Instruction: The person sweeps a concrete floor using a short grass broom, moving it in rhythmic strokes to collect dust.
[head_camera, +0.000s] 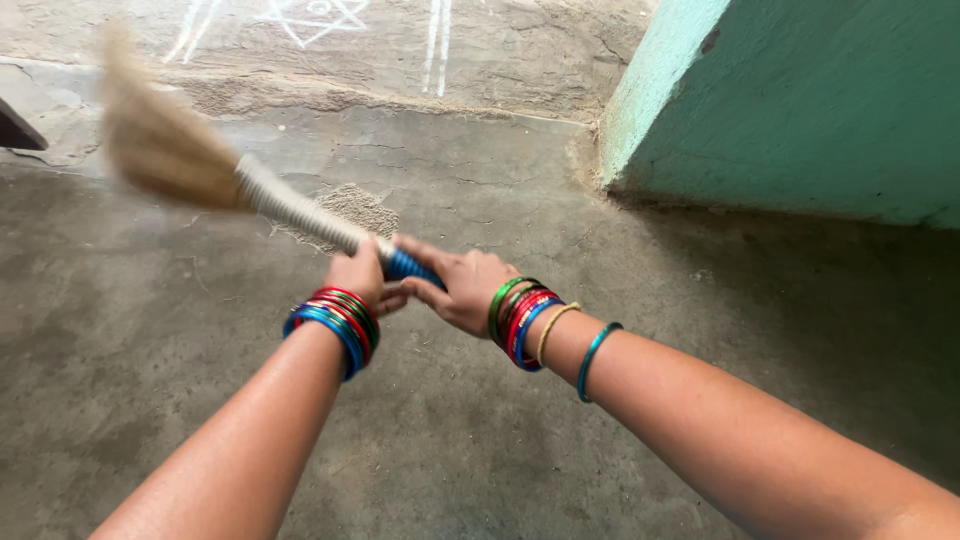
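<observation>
Both hands grip a grass broom over a concrete floor

Left hand and right hand, closed on the blue-wound handle end at centre frame, hold the broom; its blurred bristles, upper left, look light and springy.

Both hands, left and right, meet on the broom, its brush up left over the floor; a wall stands right.

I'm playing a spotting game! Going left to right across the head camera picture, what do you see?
Broom bristles → left hand → right hand → green wall.
</observation>
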